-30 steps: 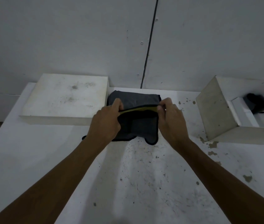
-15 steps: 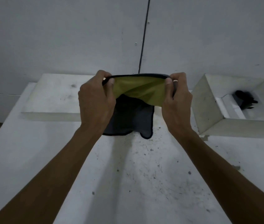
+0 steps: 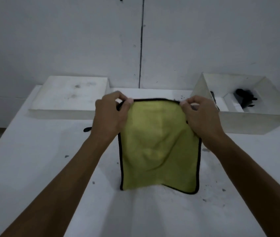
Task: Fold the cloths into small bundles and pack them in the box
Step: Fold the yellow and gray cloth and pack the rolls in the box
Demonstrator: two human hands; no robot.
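A yellow-green cloth (image 3: 158,151) with a black hem hangs in front of me, spread flat, its lower edge down by the table. My left hand (image 3: 110,115) pinches its top left corner and my right hand (image 3: 199,115) pinches its top right corner. The open white box (image 3: 204,86) stands at the back right of the table, with a dark bundle (image 3: 243,97) inside it. A small dark tip of another cloth (image 3: 87,129) pokes out just left of my left wrist; the rest of it is hidden.
A flat white block (image 3: 69,94) lies at the back left against the wall. The white table (image 3: 33,159) is speckled with dark spots. The grey wall (image 3: 84,40) rises right behind the table.
Both hands picked the yellow-green cloth off the dark cloth pile, lifted it and pulled it towards me. It now hangs fully unfolded, covering the spot where the dark cloth lay.
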